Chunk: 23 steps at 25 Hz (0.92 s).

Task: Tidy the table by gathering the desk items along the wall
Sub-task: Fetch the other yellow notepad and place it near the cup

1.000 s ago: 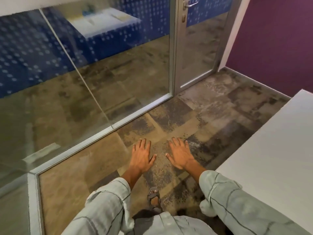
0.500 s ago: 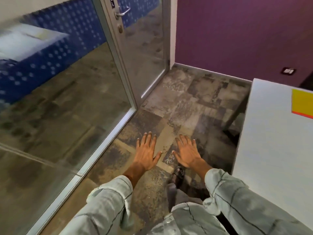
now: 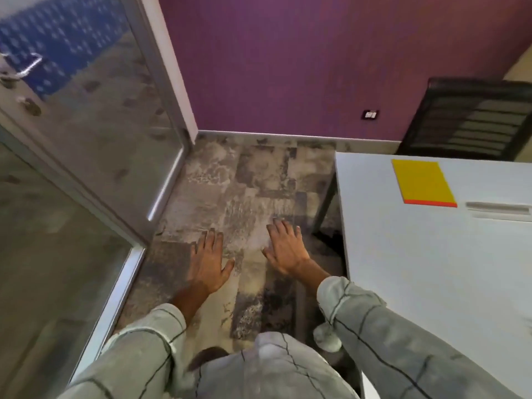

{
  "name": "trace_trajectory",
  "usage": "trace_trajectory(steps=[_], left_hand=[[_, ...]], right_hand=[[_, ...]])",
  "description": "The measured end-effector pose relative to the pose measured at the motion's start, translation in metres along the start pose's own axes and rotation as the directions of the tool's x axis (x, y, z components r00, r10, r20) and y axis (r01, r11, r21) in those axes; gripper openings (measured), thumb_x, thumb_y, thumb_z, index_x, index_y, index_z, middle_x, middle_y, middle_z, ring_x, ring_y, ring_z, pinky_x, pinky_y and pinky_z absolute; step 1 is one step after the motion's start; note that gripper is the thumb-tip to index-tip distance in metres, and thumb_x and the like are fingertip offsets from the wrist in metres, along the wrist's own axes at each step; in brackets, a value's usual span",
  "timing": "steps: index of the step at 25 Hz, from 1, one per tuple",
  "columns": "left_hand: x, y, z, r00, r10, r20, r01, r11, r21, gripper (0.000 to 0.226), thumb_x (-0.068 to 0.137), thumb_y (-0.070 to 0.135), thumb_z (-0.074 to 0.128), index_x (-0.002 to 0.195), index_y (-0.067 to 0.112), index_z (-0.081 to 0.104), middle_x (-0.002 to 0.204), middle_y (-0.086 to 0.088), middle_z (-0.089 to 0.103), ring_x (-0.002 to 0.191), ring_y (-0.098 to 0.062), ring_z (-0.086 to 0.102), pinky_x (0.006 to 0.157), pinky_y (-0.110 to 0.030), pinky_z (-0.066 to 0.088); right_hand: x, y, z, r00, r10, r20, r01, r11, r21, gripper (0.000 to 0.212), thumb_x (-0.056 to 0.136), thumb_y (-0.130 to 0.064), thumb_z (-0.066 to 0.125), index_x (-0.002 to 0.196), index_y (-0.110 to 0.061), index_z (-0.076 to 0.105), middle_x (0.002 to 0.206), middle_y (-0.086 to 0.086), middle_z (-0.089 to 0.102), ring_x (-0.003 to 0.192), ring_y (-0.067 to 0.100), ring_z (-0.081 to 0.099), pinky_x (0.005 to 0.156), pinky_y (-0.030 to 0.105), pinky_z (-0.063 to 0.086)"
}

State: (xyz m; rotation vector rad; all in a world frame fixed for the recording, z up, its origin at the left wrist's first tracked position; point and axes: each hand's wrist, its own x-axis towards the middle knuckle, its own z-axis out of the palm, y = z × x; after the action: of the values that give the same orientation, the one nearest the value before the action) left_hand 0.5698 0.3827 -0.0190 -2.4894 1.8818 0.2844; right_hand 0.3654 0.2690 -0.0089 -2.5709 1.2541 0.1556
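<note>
Left hand (image 3: 209, 264) and right hand (image 3: 286, 247) both spread flat, grip holding nothing, lower centre over carpet (image 3: 253, 182); yellow pad (image 3: 421, 181) on table (image 3: 426, 269), right.

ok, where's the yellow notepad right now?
Head view, right side: the yellow notepad lies flat near the far left corner of the white table, beyond the right hand.

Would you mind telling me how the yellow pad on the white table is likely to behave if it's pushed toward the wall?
The yellow pad lies flat on the white table, so it will probably slide, not roll or tip. It looks thin, likely light. Its orange edge suggests stacked sheets that may flex when lifted.
</note>
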Motion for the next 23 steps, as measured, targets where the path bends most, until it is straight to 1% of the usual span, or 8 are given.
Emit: trace_trajectory(steps=[3,6,11,13,16,18,20,23], left_hand=[[0.072,0.033,-0.012,0.985,0.171,0.000,-0.171,0.985,0.038,0.074,0.092,0.051,0.042,0.151,0.010,0.025,0.161,-0.015,0.020,0.148,-0.036,0.018,0.120,-0.050,0.018],[0.138,0.076,-0.017,0.945,0.324,0.034,-0.324,0.946,0.006,0.074,0.093,0.048,0.045,0.152,0.008,0.023,0.161,-0.017,0.016,0.149,-0.036,0.013,0.122,-0.049,0.016],[0.239,0.149,-0.009,0.835,0.544,0.078,-0.544,0.839,-0.019,0.074,0.094,0.049,0.044,0.151,0.005,0.026,0.160,-0.019,0.018,0.149,-0.036,0.014,0.122,-0.049,0.017],[0.284,0.176,-0.001,0.767,0.632,0.114,-0.635,0.773,-0.008,0.075,0.095,0.051,0.040,0.152,0.006,0.023,0.161,-0.018,0.015,0.150,-0.035,0.010,0.123,-0.048,0.015],[0.353,0.213,-0.001,0.691,0.706,0.155,-0.716,0.698,0.012,0.077,0.095,0.053,0.037,0.153,0.006,0.019,0.163,-0.017,0.011,0.151,-0.035,0.007,0.124,-0.045,0.013],[0.399,0.238,-0.007,0.618,0.767,0.171,-0.780,0.626,0.008,0.077,0.096,0.052,0.037,0.153,0.004,0.019,0.162,-0.018,0.012,0.151,-0.036,0.008,0.124,-0.044,0.011],[0.438,0.262,-0.016,0.538,0.823,0.180,-0.837,0.547,-0.001,0.076,0.096,0.051,0.038,0.153,0.003,0.020,0.162,-0.019,0.012,0.151,-0.036,0.007,0.124,-0.045,0.012],[0.479,0.303,-0.028,0.475,0.845,0.245,-0.867,0.497,-0.031,0.076,0.097,0.052,0.037,0.154,0.006,0.015,0.163,-0.016,0.008,0.151,-0.034,0.005,0.124,-0.044,0.013]], right_hand=[[0.022,0.050,-0.016,0.990,0.131,-0.050,-0.131,0.991,0.004,0.070,0.098,-0.052,0.036,0.154,-0.013,0.019,0.161,0.011,0.018,0.149,0.035,0.015,0.118,0.061,0.019],[0.031,0.096,-0.024,0.958,0.281,-0.065,-0.277,0.959,0.062,0.071,0.099,-0.053,0.033,0.155,-0.012,0.018,0.163,0.011,0.015,0.150,0.035,0.010,0.118,0.062,0.016],[0.050,0.171,-0.021,0.844,0.532,-0.064,-0.517,0.840,0.166,0.071,0.099,-0.055,0.032,0.156,-0.015,0.014,0.166,0.008,0.008,0.152,0.033,0.006,0.120,0.060,0.013],[0.064,0.199,-0.020,0.733,0.677,-0.068,-0.644,0.722,0.254,0.071,0.099,-0.056,0.033,0.156,-0.018,0.016,0.166,0.007,0.007,0.152,0.033,0.008,0.121,0.057,0.016],[0.083,0.230,-0.024,0.466,0.884,-0.019,-0.741,0.402,0.538,0.073,0.098,-0.057,0.037,0.155,-0.017,0.017,0.166,0.006,0.009,0.152,0.032,0.013,0.123,0.049,0.019],[0.095,0.247,-0.028,0.323,0.946,0.034,-0.703,0.216,0.678,0.074,0.099,-0.054,0.039,0.156,-0.013,0.016,0.166,0.009,0.010,0.152,0.032,0.012,0.123,0.046,0.015],[0.104,0.260,-0.034,0.212,0.974,0.075,-0.639,0.080,0.765,0.075,0.100,-0.050,0.042,0.156,-0.008,0.014,0.165,0.012,0.012,0.152,0.032,0.014,0.124,0.044,0.013],[0.115,0.278,-0.049,0.023,0.976,0.214,-0.445,-0.182,0.877,0.079,0.098,-0.050,0.047,0.156,-0.009,0.011,0.164,0.014,0.016,0.150,0.033,0.023,0.123,0.046,0.021]])
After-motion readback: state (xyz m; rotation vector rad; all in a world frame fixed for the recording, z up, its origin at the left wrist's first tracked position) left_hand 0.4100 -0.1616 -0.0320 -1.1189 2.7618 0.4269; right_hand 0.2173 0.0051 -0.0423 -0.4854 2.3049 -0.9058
